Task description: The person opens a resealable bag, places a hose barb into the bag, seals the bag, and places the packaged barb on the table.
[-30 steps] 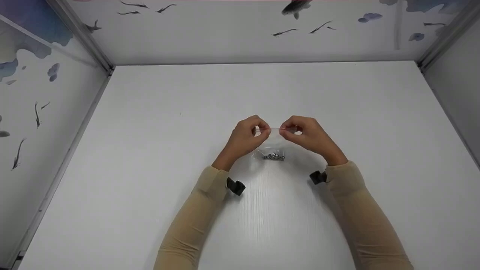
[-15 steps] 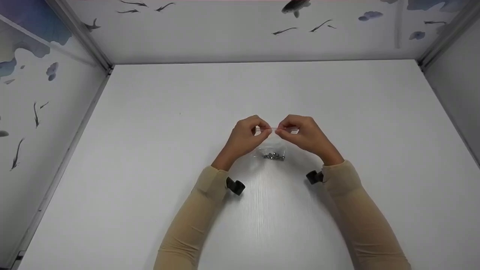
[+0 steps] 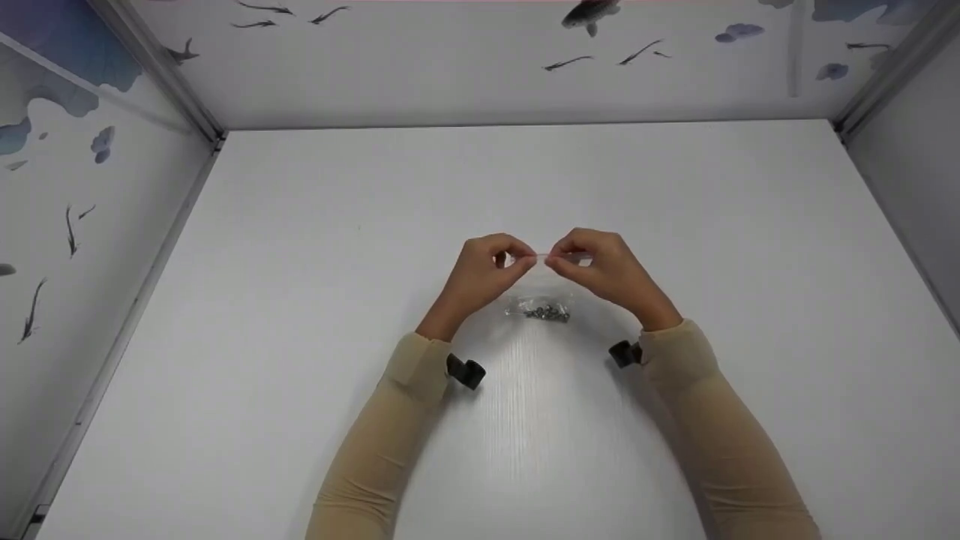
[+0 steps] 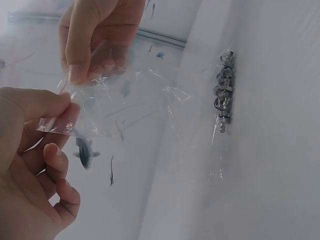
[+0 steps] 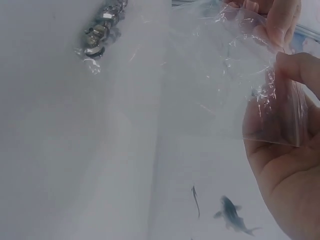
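Note:
A clear plastic zip bag (image 5: 210, 80) hangs between the two hands, its top edge uppermost. Small shiny metal parts (image 3: 548, 312), which look like screws or nuts, lie gathered in a row at its bottom. My left hand (image 3: 484, 274) pinches the top edge between thumb and forefinger, its other fingers loosely curled in the left wrist view. Close beside it, my right hand (image 3: 604, 270) pinches the same edge with thumb and forefinger. The fingertips of both hands are almost together. In the left wrist view the metal parts (image 4: 225, 92) show through the film.
The hands are over a wide white table (image 3: 300, 300). White panels printted with fish and blue blotches stand at the back (image 3: 450, 67) and left (image 3: 97, 240); a plain panel (image 3: 911, 150) stands on the right. Each wrist carries a small black camera (image 3: 466, 373).
My right hand has slid left along the bag's top edge, closing the gap to my left hand. The left hand has shifted slightly left. Both keep their pinch.

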`<state>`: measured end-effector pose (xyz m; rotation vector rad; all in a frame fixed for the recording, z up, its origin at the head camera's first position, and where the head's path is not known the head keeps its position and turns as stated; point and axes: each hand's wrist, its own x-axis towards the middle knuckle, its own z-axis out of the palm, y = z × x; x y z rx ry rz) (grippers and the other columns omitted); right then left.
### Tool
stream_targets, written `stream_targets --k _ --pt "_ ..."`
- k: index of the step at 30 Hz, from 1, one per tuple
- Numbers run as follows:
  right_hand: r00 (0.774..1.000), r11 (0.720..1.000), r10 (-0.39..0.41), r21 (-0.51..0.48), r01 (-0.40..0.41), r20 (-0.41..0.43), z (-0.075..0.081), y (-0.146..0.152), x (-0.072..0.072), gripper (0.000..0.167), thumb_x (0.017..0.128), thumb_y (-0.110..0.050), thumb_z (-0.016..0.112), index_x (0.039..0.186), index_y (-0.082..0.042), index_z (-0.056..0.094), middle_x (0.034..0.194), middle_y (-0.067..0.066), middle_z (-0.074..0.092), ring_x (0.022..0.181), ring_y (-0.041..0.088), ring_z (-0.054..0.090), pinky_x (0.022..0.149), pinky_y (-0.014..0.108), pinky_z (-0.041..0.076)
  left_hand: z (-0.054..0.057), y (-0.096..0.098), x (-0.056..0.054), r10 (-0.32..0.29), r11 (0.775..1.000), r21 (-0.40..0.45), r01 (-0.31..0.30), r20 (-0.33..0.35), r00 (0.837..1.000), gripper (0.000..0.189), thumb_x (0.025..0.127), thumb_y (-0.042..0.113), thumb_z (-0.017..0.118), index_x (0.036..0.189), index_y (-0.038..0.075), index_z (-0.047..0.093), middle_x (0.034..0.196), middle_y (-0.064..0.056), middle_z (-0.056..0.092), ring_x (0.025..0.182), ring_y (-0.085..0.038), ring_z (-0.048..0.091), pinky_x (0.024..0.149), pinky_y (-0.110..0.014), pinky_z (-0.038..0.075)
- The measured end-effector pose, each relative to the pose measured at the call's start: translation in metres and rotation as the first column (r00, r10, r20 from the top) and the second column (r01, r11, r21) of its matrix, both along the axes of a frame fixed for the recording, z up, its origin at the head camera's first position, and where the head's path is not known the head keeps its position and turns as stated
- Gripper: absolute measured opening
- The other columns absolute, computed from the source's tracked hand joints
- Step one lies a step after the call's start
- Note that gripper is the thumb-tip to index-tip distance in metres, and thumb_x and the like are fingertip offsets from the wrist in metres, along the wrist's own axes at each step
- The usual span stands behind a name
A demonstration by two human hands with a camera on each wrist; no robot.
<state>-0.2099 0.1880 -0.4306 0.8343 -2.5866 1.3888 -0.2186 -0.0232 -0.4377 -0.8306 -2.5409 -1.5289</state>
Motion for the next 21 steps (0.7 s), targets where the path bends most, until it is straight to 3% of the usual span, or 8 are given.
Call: stream_targets --k 8,15,21 --pt "0.999 0.999 0.001 0.051 0.001 -0.04 0.001 0.005 0.0 0.013 0.09 -0.017 0.068 0.09 -0.005 0.071 0.086 0.006 0.069 0.076 0.01 0.061 0.073 0.026 0.05 0.001 -0.002 0.001 0.061 0.993 -0.1 -0.064 -0.024 0.998 0.014 0.09 0.021 0.068 0.093 0.008 0.075 0.088 -0.005 0.071 0.067 -0.013 0.046 0.064 -0.023 0.037" --pt "0.998 0.996 -0.041 0.079 0.044 -0.037 0.005 0.024 -0.002 0.009 0.088 -0.013 0.07 0.091 -0.005 0.072 0.084 0.004 0.068 0.072 0.009 0.053 0.07 0.017 0.044 0.003 -0.011 -0.002 0.117 0.989 -0.09 -0.117 -0.008 0.993 0.017 0.086 0.024 0.073 0.088 0.007 0.075 0.085 -0.005 0.071 0.069 -0.015 0.048 0.065 -0.024 0.038" --pt "1.0 0.999 -0.006 0.05 0.007 -0.013 0.004 0.031 -0.002 0.011 0.089 -0.012 0.068 0.094 -0.003 0.072 0.088 0.007 0.07 0.076 0.006 0.057 0.073 0.014 0.046 0.004 -0.013 -0.002 0.118 0.989 -0.089 -0.119 -0.018 0.993 0.018 0.083 0.025 0.075 0.086 0.008 0.076 0.082 -0.005 0.07 0.069 -0.014 0.047 0.065 -0.024 0.038"
